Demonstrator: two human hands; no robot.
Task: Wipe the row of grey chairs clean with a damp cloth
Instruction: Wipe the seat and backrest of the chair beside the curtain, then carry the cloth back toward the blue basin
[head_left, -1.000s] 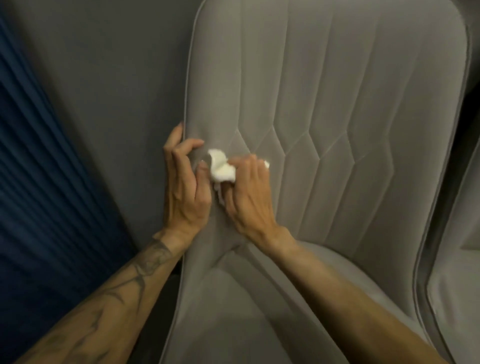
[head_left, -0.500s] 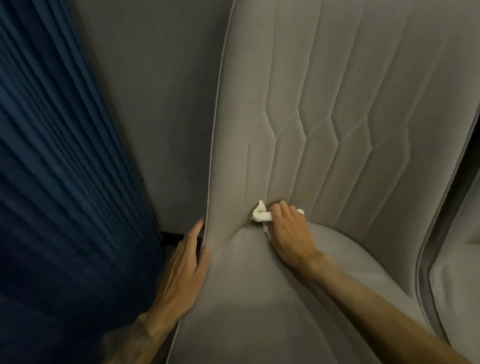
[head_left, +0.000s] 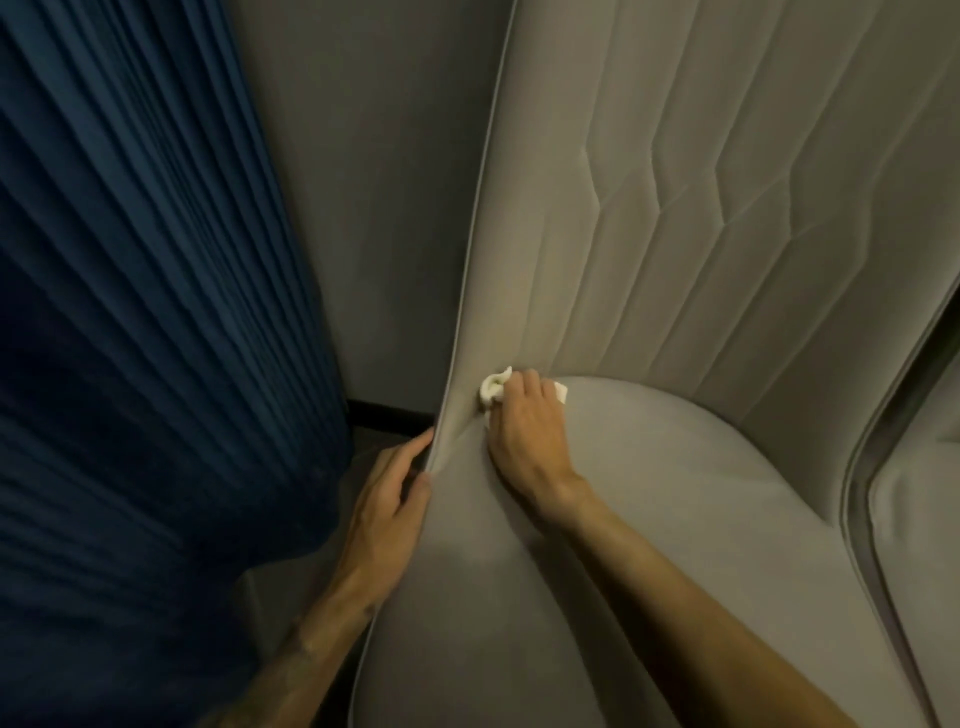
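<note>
Item, cloth (head_left: 493, 389): white, wadded, clamped under the curled fingers of the right hand (head_left: 524, 431). I log it now in the crease where the grey chair (head_left: 675, 519) back meets its seat, at the left corner, having come down from mid-backrest within the last second. Item, left hand (head_left: 387, 499): slid lower along the chair's piped outer edge, fingers straight and together, laid against it as a brace; I judge the left back panel done, with the seat and the neighbouring chair (head_left: 924, 519) still to wipe
</note>
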